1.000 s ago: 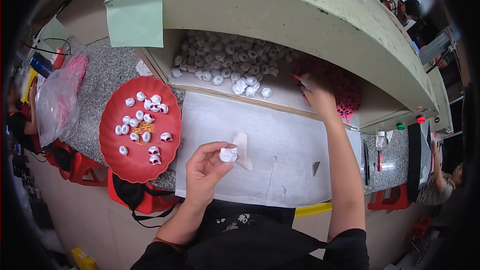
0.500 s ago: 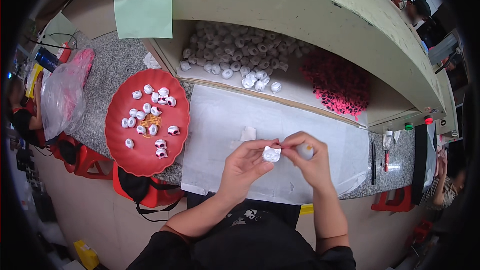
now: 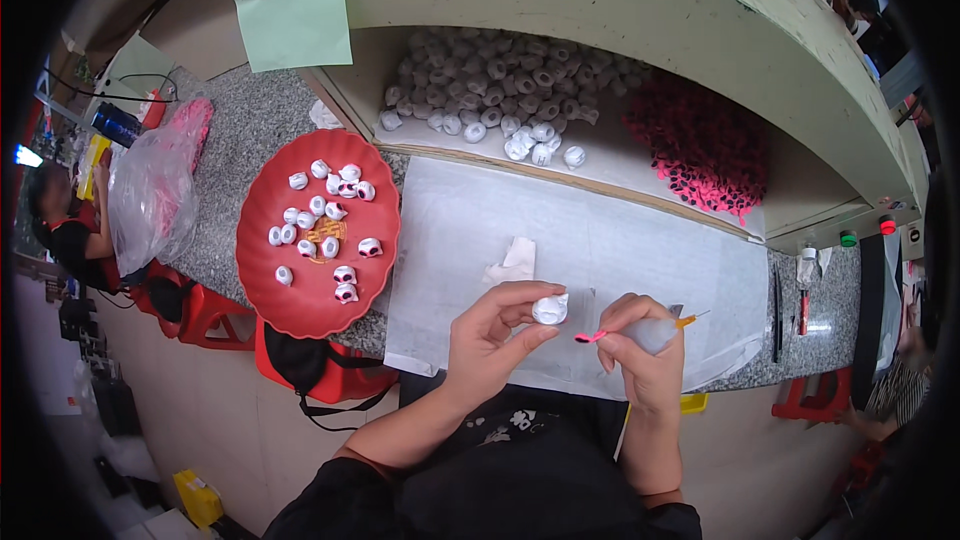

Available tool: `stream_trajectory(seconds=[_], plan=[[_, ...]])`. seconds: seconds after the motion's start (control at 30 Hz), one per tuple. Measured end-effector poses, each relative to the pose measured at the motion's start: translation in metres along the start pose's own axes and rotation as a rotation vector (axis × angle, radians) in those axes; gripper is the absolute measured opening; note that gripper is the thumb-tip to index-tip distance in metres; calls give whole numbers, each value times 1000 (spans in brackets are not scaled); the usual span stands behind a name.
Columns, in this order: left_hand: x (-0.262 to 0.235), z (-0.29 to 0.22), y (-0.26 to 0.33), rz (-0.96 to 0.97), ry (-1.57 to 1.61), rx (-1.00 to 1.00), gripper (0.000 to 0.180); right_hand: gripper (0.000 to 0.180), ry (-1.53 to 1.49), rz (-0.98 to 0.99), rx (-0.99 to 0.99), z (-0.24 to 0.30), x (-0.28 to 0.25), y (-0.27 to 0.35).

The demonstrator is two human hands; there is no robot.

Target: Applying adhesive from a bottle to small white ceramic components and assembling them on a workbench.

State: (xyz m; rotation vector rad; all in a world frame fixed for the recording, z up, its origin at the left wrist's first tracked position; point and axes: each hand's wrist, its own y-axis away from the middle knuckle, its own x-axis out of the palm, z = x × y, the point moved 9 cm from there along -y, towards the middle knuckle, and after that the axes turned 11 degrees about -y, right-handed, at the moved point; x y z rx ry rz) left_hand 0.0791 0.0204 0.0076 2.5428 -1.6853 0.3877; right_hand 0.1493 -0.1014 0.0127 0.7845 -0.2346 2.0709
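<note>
Between the thumb and fingers of my left hand (image 3: 485, 335) is a small white cat-head piece (image 3: 550, 309), its face turned out of sight. Just to the right, my right hand (image 3: 648, 365) pinches a small pink-and-black piece (image 3: 588, 338) in its fingertips, apart from the cat head. The same hand also keeps a translucent squeeze bottle (image 3: 654, 335) against its palm, the orange needle tip pointing right. Both hands are above the white sheet (image 3: 450, 240), near its front edge. A crumpled white tissue (image 3: 518, 258) lies on the sheet behind them.
At left stands a red scalloped tray (image 3: 262, 290) holding several white heads, some with pink-and-black parts. The shelf holds a heap of white heads (image 3: 500, 80) and a pile of pink-and-black pieces (image 3: 700, 155). A co-worker (image 3: 75, 220) sits at far left.
My right hand has drawn away from the cat head with the pink-and-black piece. The bottle's tip has swung to the right. My left hand has turned the head's face away.
</note>
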Motion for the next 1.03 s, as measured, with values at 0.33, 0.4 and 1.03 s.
stream_trajectory(seconds=[0.33,0.4,1.03], plan=[[9,-20,3,107,-398,209,28,8,-72,55,93,-14,16,-3],[7,-21,3,99,-387,220,28,8,-108,37,92,-17,14,-4],[11,-20,8,253,-66,171,30,45,207,276,-88,-7,40,4]])
